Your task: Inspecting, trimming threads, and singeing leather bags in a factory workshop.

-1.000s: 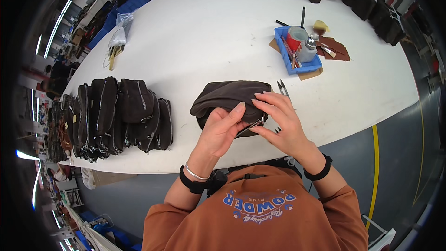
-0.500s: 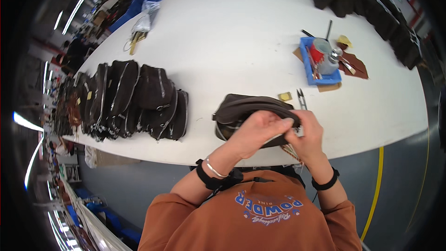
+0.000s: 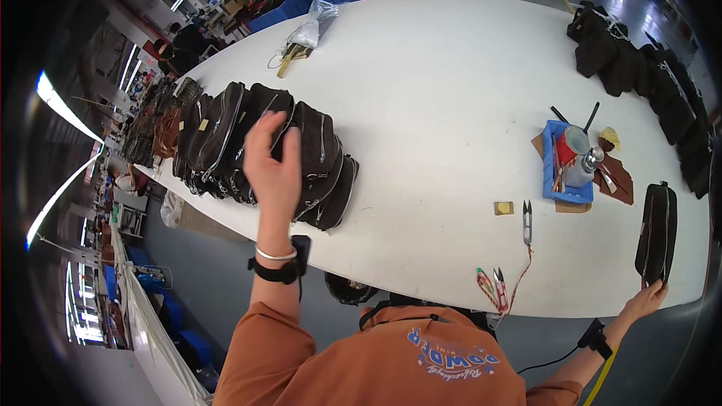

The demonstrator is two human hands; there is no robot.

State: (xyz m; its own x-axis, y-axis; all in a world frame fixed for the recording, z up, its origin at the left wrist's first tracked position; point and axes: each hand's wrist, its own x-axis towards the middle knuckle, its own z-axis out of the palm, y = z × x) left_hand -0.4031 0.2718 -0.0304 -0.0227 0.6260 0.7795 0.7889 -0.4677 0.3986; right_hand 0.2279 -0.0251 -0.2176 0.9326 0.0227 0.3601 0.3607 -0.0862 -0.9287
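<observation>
My left hand [image 3: 272,165] is raised over a row of dark brown zippered bags [image 3: 320,143] on the left side of the table. Its fingers are apart and nothing is in them; whether they touch a bag I cannot tell. At the far right, my right hand [image 3: 647,301] grips the near end of another dark brown bag [image 3: 656,233]. That bag is narrow from this side, with a zipper running along it, and it is at the table's right edge. The fingers beneath its end are partly hidden.
On the white table [image 3: 436,105], a blue tray [image 3: 569,196] holds a red tin, a metal-topped bottle and brushes. Thread snips [image 3: 527,222] lie nearer, beside a small yellow block [image 3: 504,208]. More dark pieces [image 3: 613,60] line the far right edge. A plastic bag [image 3: 308,30] lies far left.
The bag both hands worked on has gone from the middle to the far right in my right hand. My left hand has let go and moved left over the row of bags. The view has shifted.
</observation>
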